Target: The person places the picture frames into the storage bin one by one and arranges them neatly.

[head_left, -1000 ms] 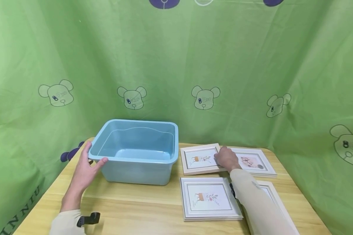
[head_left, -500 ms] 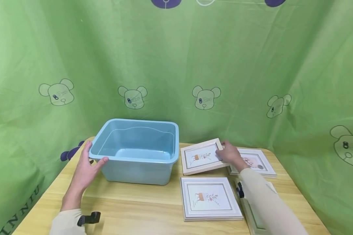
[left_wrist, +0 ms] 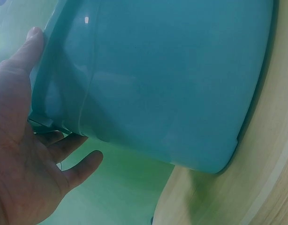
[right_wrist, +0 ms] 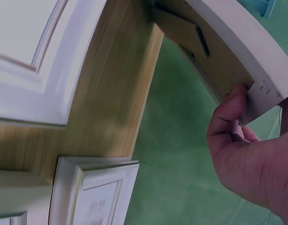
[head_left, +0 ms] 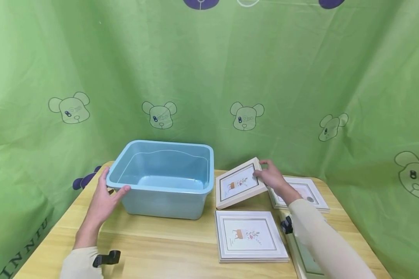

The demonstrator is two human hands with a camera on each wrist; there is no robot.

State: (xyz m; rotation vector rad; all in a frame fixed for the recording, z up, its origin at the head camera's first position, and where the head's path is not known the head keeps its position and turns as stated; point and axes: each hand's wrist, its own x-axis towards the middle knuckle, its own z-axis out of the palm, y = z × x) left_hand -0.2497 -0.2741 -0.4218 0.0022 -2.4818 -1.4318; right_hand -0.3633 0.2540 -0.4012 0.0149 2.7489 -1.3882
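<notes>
At the left of the table stands a light blue plastic tub (head_left: 164,201). My left hand (head_left: 103,203) holds its near left corner, thumb along the front rim and fingers at the left side; in the left wrist view fingertips (left_wrist: 90,164) show by the rim. My right hand (head_left: 274,180) grips the far right corner of a cream picture frame (head_left: 241,184) with a deer-and-flowers print. That frame is tilted, its right side raised and its left side low near the tub. In the right wrist view, fingers (right_wrist: 231,108) curl against its brown back.
A stack of white picture frames (head_left: 249,236) lies in front of the held one. More frames (head_left: 307,190) lie at the back right. Under my right forearm is another frame (head_left: 305,254), partly hidden. A green curtain (head_left: 202,77) hangs behind the wooden table (head_left: 167,248).
My right hand has lifted the right side of the picture frame off the table, tilting it up toward the left. The left hand has stayed on the tub, which has not moved.
</notes>
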